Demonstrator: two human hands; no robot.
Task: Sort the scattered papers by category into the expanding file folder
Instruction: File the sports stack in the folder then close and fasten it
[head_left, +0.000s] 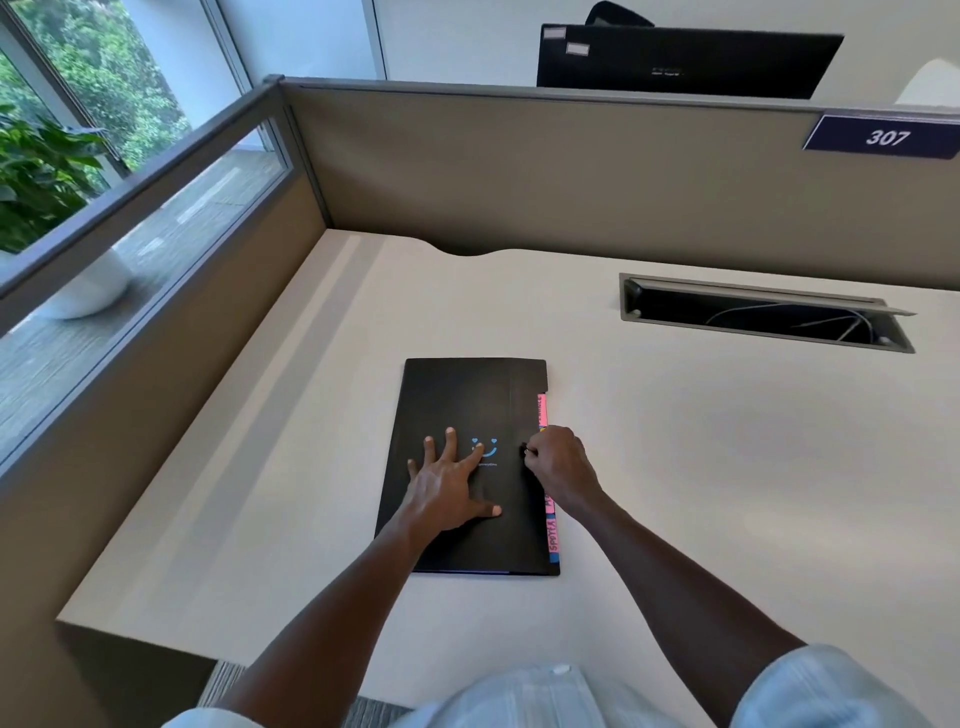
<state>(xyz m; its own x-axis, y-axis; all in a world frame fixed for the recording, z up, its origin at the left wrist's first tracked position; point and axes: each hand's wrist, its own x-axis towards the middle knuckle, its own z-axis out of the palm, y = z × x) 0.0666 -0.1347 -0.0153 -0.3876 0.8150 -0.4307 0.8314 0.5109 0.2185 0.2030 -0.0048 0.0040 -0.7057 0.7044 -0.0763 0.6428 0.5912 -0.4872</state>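
A black expanding file folder (462, 400) lies closed and flat on the desk, with a small blue smiley printed on its cover. Pink and blue index tabs (552, 535) stick out along its right edge. My left hand (449, 483) rests flat on the cover with fingers spread. My right hand (558, 462) sits at the folder's right edge, its fingers curled and pinching a small dark piece of the flap closure. No loose papers are in view.
The pale desk (727, 467) sits inside beige cubicle walls. An open cable slot (763, 314) with wires lies at the back right. A dark monitor (685, 60) stands behind the partition, beside a sign (885, 136) reading 307.
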